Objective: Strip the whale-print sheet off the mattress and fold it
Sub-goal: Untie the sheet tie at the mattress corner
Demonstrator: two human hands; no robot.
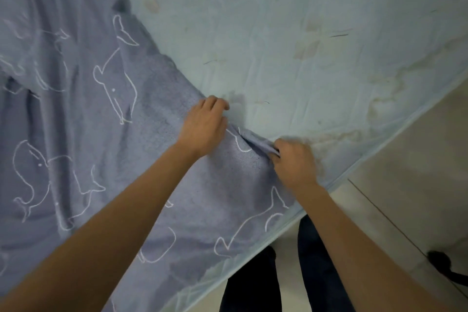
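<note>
The right hand (293,162) is clamped on a bunched ridge of the whale-print sheet (101,109) near the mattress's near edge, thumb and fingers pinching the gathered cloth. Just to its left and slightly farther off, the left hand (202,126) curls its fingers over the sheet's free edge. Its fingertips are hidden, so it probably grips the hem rather than merely pressing it. Holding the edge at two close points likely lets the person draw the cloth leftward in one piece instead of dragging a single corner.

The sheet lies rumpled over the left and near part of the mattress (278,33), whose pale, stained surface is bare to the right and far side, so the stripping looks partly done and the folding not begun.

No container is in view. Beyond the mattress edge, near right, are pale floor (417,172), dark trouser legs (253,286) and a small dark object (440,263).
</note>
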